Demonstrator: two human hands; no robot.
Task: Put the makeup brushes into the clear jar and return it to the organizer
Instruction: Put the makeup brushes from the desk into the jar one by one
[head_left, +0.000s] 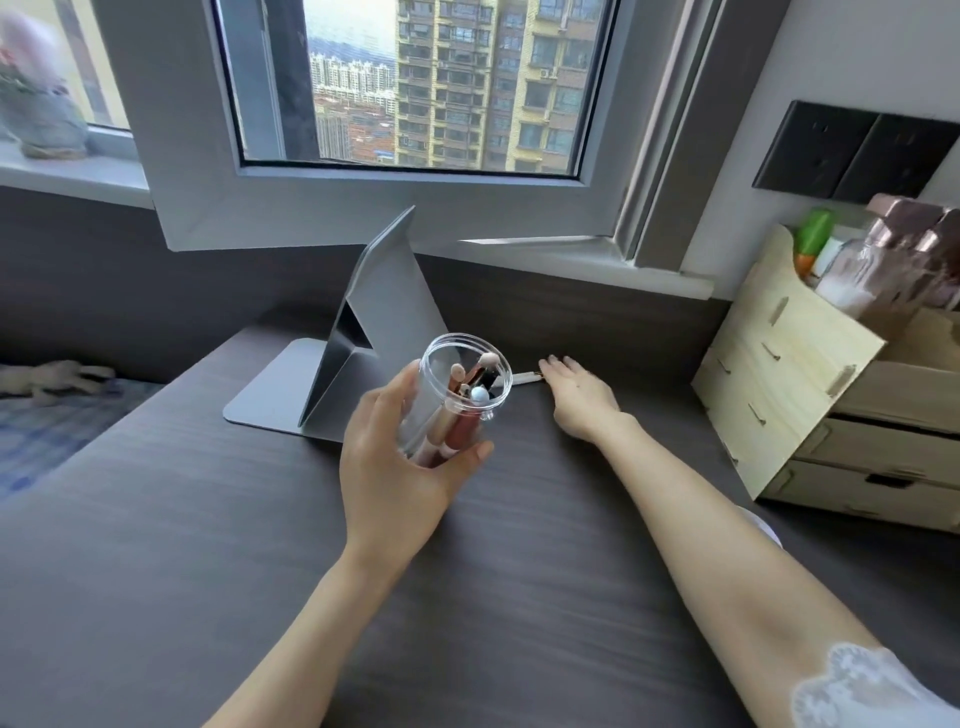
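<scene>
Item 1, clear jar (457, 395): held above the dark wood-grain bench (208, 545), tilted with its open mouth toward the window. Contents: several makeup brushes (470, 376) with pink and rose handles, one black-ferruled, one with a pale blue rounded end.

Item 2, left hand (395, 467): grasping the jar around its lower half, thumb on the near side, fingers wrapped behind.

Item 3, right hand (579, 389): palm down on the bench, fingers extended and touching the near end of a loose white-handled brush (519, 378). Not yet closed on it; no grip formed.

Item 4, loose brush: lying flat on the bench just behind the jar, partly hidden by the jar rim.

Item 5, wooden organizer (789, 374): at the right edge of the bench, well apart from the jar; upper compartments hold bottles and a green-capped item.

Item 6, folding grey mirror stand (363, 338): just behind the jar.

Status, judged: one brush outstanding; the jar's return to the organizer is not begun.

Risks, judged:
- The jar's tilt may let brushes slide out if it tips further while attention is on the right hand.
- Flat fingertip contact may push the slim handle away toward the back wall rather than lift it.
- The smooth jar wall offers little friction; a relaxed hold could drop it.
- The crowded organizer top may snag the jar on return.
</scene>
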